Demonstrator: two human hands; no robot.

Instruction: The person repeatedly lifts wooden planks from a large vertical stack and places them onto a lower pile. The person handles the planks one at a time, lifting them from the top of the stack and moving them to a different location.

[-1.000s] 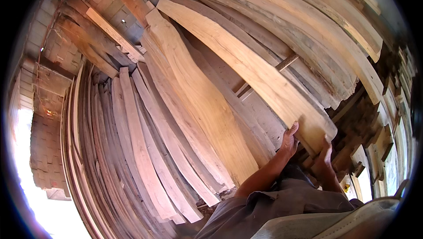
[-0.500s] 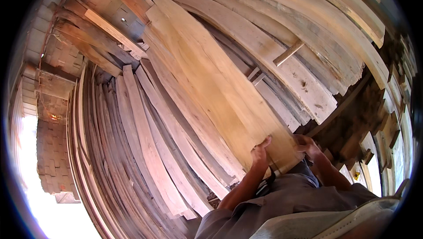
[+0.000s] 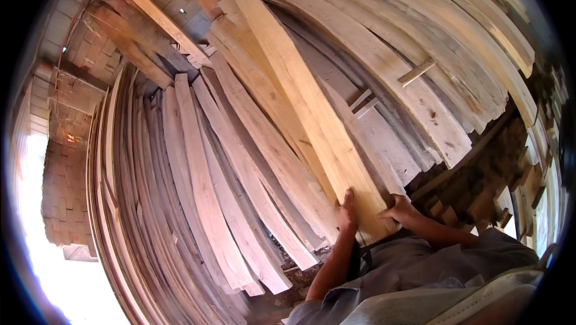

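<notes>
A long pale wooden plank [image 3: 312, 109] runs from my waist up and away to the far upper left. My left hand [image 3: 347, 212] grips its left edge near the close end, thumb on top. On the opposite edge, my right hand [image 3: 399, 210] holds the same plank, its thumb also on the upper face. The fingers of both hands are partly hidden beneath or behind the wood. Just left of the held plank, partly under it, lies another yellowish plank [image 3: 282, 94].
Several long boards [image 3: 204, 187] lie side by side to the left. More rough-edged boards [image 3: 384, 55] are stacked at the right, with a short stick [image 3: 416, 72] across one. Stacked cut ends [image 3: 480, 205] stand at the lower right. A brick wall [image 3: 66, 187] rises far left.
The held plank has tilted and its visible face looks narrower, uncovering the yellowish plank at its left. Both hands have stayed on it while the view shifted slightly.
</notes>
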